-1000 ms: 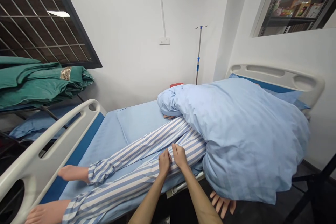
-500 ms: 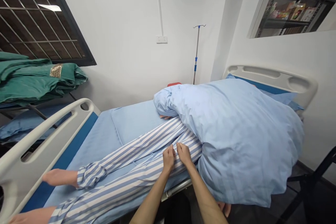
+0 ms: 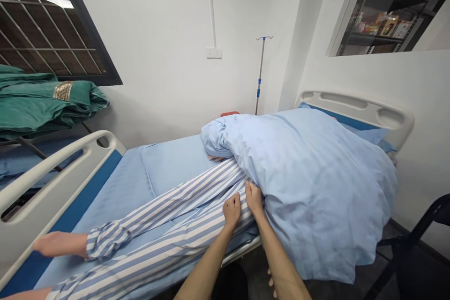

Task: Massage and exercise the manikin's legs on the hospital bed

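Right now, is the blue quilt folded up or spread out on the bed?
Spread out, though rumpled: the blue quilt drapes across one end of the bed and hangs over its near side, leaving the striped trousers showing.

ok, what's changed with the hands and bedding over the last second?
The left hand and right hand, both fisted, moved along the striped trousers toward the quilt; the right is now by its edge. No new hold or release visible. Quilt and trousers lie as before.
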The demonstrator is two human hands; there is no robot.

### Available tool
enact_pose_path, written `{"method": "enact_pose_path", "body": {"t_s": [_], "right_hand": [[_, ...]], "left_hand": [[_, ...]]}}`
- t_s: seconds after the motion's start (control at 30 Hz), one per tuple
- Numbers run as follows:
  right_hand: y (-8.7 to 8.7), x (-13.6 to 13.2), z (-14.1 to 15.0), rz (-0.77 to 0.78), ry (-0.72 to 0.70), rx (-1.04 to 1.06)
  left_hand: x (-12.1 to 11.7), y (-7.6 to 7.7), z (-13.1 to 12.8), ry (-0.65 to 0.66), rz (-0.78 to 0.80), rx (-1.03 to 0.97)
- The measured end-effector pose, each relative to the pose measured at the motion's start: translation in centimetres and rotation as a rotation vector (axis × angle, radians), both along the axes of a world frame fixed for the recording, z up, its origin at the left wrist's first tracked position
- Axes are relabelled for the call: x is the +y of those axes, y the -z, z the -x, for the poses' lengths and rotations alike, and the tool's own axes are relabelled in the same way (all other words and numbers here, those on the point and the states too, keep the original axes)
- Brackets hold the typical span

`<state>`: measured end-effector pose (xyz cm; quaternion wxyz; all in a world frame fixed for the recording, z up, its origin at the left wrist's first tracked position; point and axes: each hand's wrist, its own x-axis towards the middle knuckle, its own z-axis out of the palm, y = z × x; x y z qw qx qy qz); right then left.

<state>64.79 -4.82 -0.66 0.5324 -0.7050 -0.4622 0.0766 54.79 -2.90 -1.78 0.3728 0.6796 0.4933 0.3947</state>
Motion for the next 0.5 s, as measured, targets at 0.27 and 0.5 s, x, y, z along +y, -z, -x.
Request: {"method": "enact_pose_path", "body": {"t_s": [0.27, 0.5], "right_hand": [[2.1, 0.5, -1.1, 0.079, 0.183, -0.021], [2.1, 0.4, -1.2, 0.218, 0.198, -0.111]], "left_hand": [[0.1, 0.5, 0.6, 0.058, -0.035, 0.007], [0.6, 0.1, 3.0, 0.154, 0.199, -0.138]]}}
